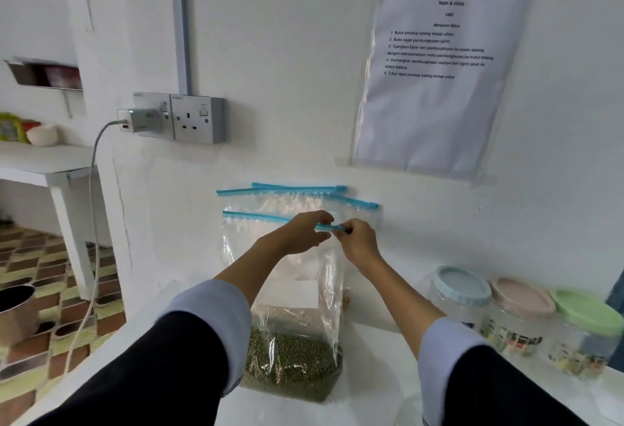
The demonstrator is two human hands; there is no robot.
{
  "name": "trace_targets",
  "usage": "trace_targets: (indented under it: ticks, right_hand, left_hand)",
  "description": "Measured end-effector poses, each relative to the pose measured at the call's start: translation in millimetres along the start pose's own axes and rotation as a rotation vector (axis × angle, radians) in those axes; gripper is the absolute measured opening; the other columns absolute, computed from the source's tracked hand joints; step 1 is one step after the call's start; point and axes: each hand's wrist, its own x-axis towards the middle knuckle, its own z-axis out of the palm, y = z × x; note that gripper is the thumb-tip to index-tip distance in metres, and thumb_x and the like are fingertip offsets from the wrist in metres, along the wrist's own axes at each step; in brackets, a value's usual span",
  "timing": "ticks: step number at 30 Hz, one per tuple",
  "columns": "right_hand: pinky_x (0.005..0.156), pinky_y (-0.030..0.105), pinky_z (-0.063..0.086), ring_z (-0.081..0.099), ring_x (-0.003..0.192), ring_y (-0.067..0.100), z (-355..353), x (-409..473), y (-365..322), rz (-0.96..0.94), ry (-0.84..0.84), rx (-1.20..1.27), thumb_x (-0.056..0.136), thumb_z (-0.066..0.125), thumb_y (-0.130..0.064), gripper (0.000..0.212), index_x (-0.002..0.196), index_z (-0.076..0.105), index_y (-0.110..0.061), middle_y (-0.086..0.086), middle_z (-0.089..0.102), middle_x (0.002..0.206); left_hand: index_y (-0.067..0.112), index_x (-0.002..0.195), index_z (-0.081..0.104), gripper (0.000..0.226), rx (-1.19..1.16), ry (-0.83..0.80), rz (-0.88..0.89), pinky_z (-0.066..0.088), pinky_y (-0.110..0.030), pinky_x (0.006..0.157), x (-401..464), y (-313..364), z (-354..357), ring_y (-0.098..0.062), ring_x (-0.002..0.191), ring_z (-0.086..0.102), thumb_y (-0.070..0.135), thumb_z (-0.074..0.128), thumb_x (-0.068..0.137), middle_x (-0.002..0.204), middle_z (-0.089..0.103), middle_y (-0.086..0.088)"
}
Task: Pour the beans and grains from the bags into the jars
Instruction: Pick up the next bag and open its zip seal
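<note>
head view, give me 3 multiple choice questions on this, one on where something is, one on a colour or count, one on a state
1. Where do the three jars stand relative to the front bag?
A. left of it
B. right of it
C. behind it against the wall

2. What colour is the zip strip of the front bag?
A. blue
B. red
C. yellow

3. How do the jar lids sit?
A. all off
B. all on
C. only the green one off

Answers:
1 B, the jars line up on the counter to the bag's right.
2 A, the strip pinched between the left hand and right hand is blue.
3 B, the blue lid, pink lid and green lid each cover a jar.
</note>
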Motion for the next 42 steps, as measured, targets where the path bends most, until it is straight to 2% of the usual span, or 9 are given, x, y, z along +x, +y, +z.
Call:
trace_targets:
  ticks: [2, 4, 6, 12, 20, 24, 34, 38, 42]
  right_hand:
    - [0.068, 0.025, 0.042, 0.053, 0.071, 0.017, -2.3, -3.4, -1.3, -0.045, 0.019, 0.053, 0.093, 0.061, -0.017, 0.018, 0.078, 0.061, -0.006, 0.006, 0.057, 0.075]
    - [0.061, 0.020, 0.040, 0.047, 0.060, 0.011, -8.1, -7.4, -4.9, -0.082, 0.024, 0.043, 0.091, 0.063, -0.020, 0.026, 0.068, 0.055, -0.011, 0.001, 0.052, 0.065]
    - [0.061, 0.019, 0.041, 0.045, 0.058, 0.010, -18.8, -13.4, -10.9, -0.065, -0.003, 0.130, 0.091, 0.063, -0.023, 0.023, 0.073, 0.059, -0.010, 0.002, 0.055, 0.066]
    - [0.045, 0.018, 0.030, 0.038, 0.048, 0.009, -50.3, -42.6, -34.8, -0.098, -0.102, 0.648, 0.095, 0.057, -0.019, 0.027, 0.070, 0.063, -0.011, 0.001, 0.055, 0.060]
    - [0.048, 0.017, 0.033, 0.041, 0.055, 0.013, -66.9, -65.5, -49.7, -0.207, -0.094, 0.535, 0.099, 0.049, -0.014, 0.031, 0.071, 0.060, -0.013, 0.000, 0.056, 0.062]
    - [0.047, 0.015, 0.034, 0.038, 0.055, 0.011, -71.4, -67.5, -43.6, -0.156, -0.010, 0.534, 0.101, 0.047, -0.018, 0.029, 0.074, 0.057, -0.013, 0.003, 0.053, 0.068]
    - [0.048, 0.019, 0.029, 0.035, 0.055, 0.013, -85.0, -55.7, -7.3, 0.016, 0.044, 0.603, 0.099, 0.049, -0.015, 0.026, 0.075, 0.056, -0.010, 0.005, 0.054, 0.067]
    - [0.061, 0.020, 0.042, 0.046, 0.061, 0.012, -82.2, -58.9, -13.1, -0.004, 0.056, 0.629, 0.099, 0.050, -0.014, 0.024, 0.078, 0.060, -0.011, 0.005, 0.056, 0.070]
    - [0.076, 0.030, 0.051, 0.056, 0.069, 0.016, -83.1, -64.3, -17.0, -0.026, 0.040, 0.641, 0.100, 0.048, -0.014, 0.025, 0.080, 0.062, -0.010, 0.007, 0.060, 0.074]
  left_hand:
    - [0.009, 0.129, 0.053, 0.032, 0.007, 0.045, 0.017, 0.045, -0.008, 0.060, -2.4, 9.2, -1.3, -0.018, 0.089, 0.058, 0.019, 0.050, 0.098, 0.126, 0.056, -0.010]
    - [0.011, 0.124, 0.059, 0.029, 0.081, 0.109, 0.048, 0.044, -0.014, 0.072, -6.1, 17.9, -3.5, -0.019, 0.095, 0.056, 0.021, 0.049, 0.099, 0.121, 0.060, -0.007]
    - [0.015, 0.119, 0.063, 0.027, 0.110, 0.151, 0.075, 0.040, -0.021, 0.080, -13.0, 26.7, -11.3, -0.017, 0.098, 0.055, 0.024, 0.052, 0.097, 0.115, 0.064, -0.003]
    - [0.018, 0.103, 0.070, 0.021, 0.094, 0.322, 0.156, 0.045, -0.030, 0.072, -30.2, 52.8, -39.4, -0.014, 0.080, 0.056, 0.033, 0.063, 0.089, 0.084, 0.064, 0.007]
    - [0.011, 0.088, 0.073, 0.014, -0.045, 0.423, 0.214, 0.041, -0.023, 0.069, -48.9, 59.1, -44.0, -0.008, 0.067, 0.051, 0.025, 0.071, 0.083, 0.079, 0.064, 0.007]
    - [0.011, 0.087, 0.070, 0.009, 0.065, 0.476, 0.127, 0.039, -0.020, 0.062, -55.8, 38.5, -53.6, -0.007, 0.070, 0.049, 0.020, 0.068, 0.086, 0.085, 0.058, 0.008]
    - [0.012, 0.088, 0.068, 0.007, 0.203, 0.534, -0.167, 0.043, -0.034, 0.072, -97.0, -47.3, -101.4, -0.018, 0.088, 0.050, 0.019, 0.066, 0.088, 0.092, 0.053, 0.002]
    - [0.008, 0.096, 0.064, 0.009, 0.188, 0.531, -0.190, 0.046, -0.037, 0.080, -101.2, -52.0, -100.8, -0.027, 0.096, 0.055, 0.014, 0.062, 0.091, 0.099, 0.056, -0.006]
    - [-0.001, 0.131, 0.037, 0.054, 0.071, 0.583, -0.306, 0.046, -0.043, 0.096, -99.7, -46.1, -92.0, -0.037, 0.110, 0.054, 0.015, 0.066, 0.088, 0.132, 0.038, -0.021]
